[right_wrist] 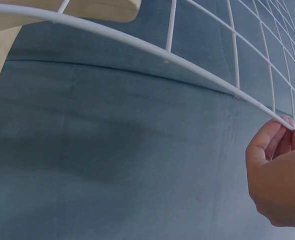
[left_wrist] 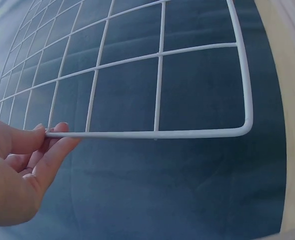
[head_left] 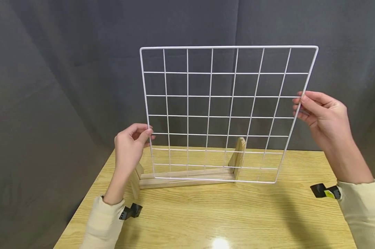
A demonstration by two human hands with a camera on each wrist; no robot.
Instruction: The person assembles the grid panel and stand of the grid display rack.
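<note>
Both hands are on the white square wire grid panel (head_left: 224, 114), held upright over the long wooden slotted base (head_left: 187, 177). Left hand (head_left: 129, 145) pinches the left edge, right hand (head_left: 322, 116) pinches the right edge higher up. Bottom edge sits just at the base, with bare light wooden tabletop (head_left: 237, 214) in front.

Light wooden table (head_left: 206, 214): wooden stand (head_left: 187, 174) rests on it near far edge, between uprights.
</note>
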